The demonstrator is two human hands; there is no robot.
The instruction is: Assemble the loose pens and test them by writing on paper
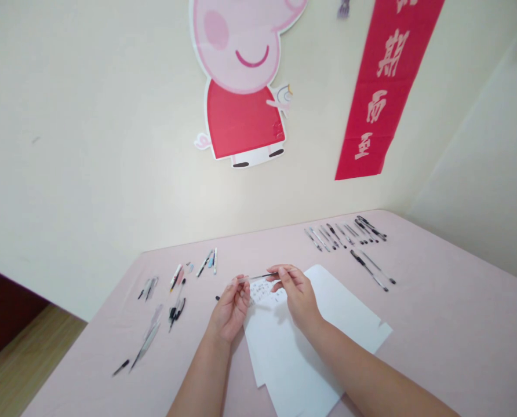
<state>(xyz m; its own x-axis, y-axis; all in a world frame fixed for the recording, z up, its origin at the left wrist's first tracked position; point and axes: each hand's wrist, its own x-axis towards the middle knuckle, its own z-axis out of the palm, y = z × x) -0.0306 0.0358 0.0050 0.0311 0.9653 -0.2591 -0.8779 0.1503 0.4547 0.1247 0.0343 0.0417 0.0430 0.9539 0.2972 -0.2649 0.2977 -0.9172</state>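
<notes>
My left hand (231, 304) and my right hand (294, 289) are raised a little above white paper sheets (310, 336) on a pink table (436, 324). Between them they hold a thin pen part (256, 277), clear at the left end and dark at the right, lying level. The left fingers pinch its clear end. The right fingers pinch its dark end. Small scribbles mark the paper just under the hands.
Several whole pens lie in a row at the far right (345, 233), with two more pens (371, 269) below them. Loose pen parts and caps are scattered at the left (177, 298) and far middle (210, 260). A wall with a cartoon pig sticker (243, 81) and a red banner (382, 87) stands behind.
</notes>
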